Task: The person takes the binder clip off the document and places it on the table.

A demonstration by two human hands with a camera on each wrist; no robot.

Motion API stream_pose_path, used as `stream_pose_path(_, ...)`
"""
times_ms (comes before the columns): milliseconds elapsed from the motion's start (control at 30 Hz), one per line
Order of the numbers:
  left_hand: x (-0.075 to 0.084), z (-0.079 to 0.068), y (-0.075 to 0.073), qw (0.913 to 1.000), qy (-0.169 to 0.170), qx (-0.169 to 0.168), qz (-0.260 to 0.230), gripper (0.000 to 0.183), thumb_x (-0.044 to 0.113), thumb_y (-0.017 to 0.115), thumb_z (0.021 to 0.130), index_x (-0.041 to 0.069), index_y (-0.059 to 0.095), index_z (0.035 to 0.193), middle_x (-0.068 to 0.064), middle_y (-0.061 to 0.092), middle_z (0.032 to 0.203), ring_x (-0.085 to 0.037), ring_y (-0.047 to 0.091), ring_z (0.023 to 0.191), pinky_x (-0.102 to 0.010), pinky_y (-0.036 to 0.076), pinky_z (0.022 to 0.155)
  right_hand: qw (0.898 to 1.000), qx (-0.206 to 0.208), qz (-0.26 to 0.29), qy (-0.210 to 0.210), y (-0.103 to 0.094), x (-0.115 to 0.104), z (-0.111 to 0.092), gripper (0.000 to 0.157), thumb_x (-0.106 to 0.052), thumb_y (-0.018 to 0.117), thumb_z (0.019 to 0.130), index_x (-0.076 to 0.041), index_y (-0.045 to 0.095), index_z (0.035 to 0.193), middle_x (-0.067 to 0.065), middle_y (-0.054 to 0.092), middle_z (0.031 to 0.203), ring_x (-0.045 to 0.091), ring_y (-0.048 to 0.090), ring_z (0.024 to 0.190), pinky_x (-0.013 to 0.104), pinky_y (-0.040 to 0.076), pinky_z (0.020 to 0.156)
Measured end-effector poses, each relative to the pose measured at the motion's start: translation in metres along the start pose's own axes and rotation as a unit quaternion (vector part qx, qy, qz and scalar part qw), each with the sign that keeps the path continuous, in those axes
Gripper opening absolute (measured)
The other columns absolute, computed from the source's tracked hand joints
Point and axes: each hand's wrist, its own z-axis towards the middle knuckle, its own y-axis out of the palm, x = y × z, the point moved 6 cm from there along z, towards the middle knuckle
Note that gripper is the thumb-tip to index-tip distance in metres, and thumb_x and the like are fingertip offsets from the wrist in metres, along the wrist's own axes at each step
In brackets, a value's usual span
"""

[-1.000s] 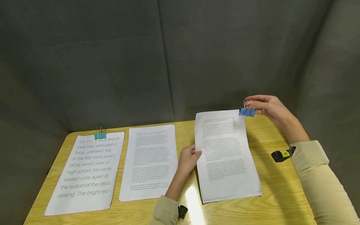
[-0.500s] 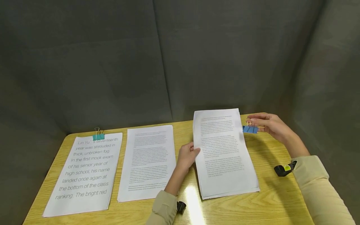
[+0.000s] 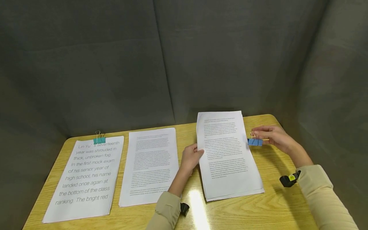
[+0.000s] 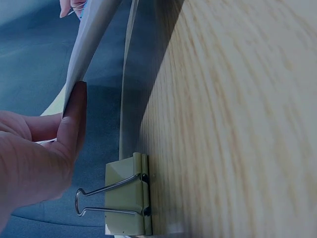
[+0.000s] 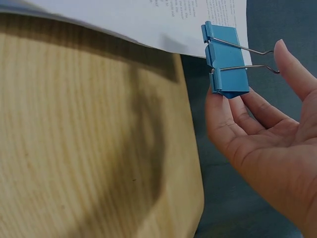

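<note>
Along its left edge, a thick stack of printed paper [image 3: 227, 153] is pinched by my left hand [image 3: 192, 158], its upper part raised off the table. My right hand [image 3: 277, 138] holds a blue binder clip [image 3: 255, 141] by its wire handles, close beside the stack's right edge. In the right wrist view the thumb presses a handle of the clip [image 5: 228, 59], and the other fingers lie below its body. A yellowish binder clip [image 4: 126, 198] shows under the left hand in the left wrist view; what it grips is hidden.
To the left lies an unclipped-looking stack of printed paper [image 3: 149, 166]. Further left is a large-print stack [image 3: 83, 182] with a teal binder clip [image 3: 99, 140] at its top. The wooden table [image 3: 276, 198] ends at a dark grey curtain [image 3: 115, 64].
My right hand and the blue binder clip have come down from the stack's top right corner to its right edge. The left hand keeps its pinch; the whole view has shifted slightly.
</note>
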Motion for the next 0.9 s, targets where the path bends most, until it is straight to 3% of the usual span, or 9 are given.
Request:
stream_pose_path(400,-0.005,0.003,0.004,0.9998,-0.017,-0.012,0.004,0.031,0.000,0.060,0.099,-0.011,0.065,0.128,-0.019,0.075,0.104,-0.025,0.074,0.082,-0.031,0.061,0.068,0.999,-0.008,-0.019,0.047,0.003,0.026,-0.001,0.063,-0.021,0.061,0.106,0.019,0.037,0.149,0.014,0.065,0.136,0.005,0.066,0.105,0.028,0.055,0.090)
stream_pose_path(900,-0.010,0.009,0.003,0.9994,-0.032,-0.014,0.006,0.029,0.000,0.059,0.099,-0.010,0.067,0.125,-0.014,0.074,0.089,-0.013,0.064,0.064,-0.020,0.049,0.052,0.998,-0.012,-0.007,0.059,0.003,0.044,-0.005,0.063,-0.019,0.062,0.105,0.019,0.037,0.148,0.002,0.070,0.124,0.007,0.067,0.101,0.029,0.057,0.087)
